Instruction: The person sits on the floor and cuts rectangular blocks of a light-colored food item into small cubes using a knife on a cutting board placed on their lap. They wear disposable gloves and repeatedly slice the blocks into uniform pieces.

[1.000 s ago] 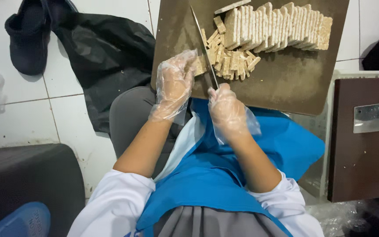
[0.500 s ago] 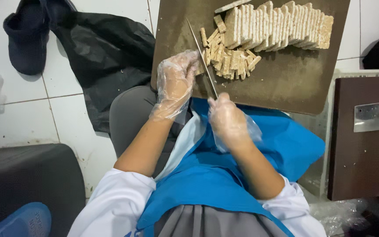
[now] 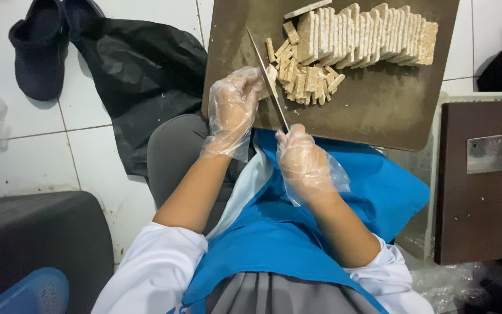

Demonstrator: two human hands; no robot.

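The brown cutting board (image 3: 373, 116), flat and worn, lay just beyond both hands. It carried a row of pale, grainy rectangular slices (image 3: 367, 35) standing on edge beyond the blade, and a heap of cut sticks (image 3: 306, 78) beside the blade. The right hand (image 3: 306, 163), in a clear plastic glove, was closed around the handle of the knife (image 3: 268, 81). The left hand (image 3: 233, 110), likewise gloved, rested half-curled at the board's near edge, its fingertips touching the sticks left of the blade.

Knife (image 3: 267, 78) handle hidden inside right glove; cutting board (image 3: 379, 116) cut off at top
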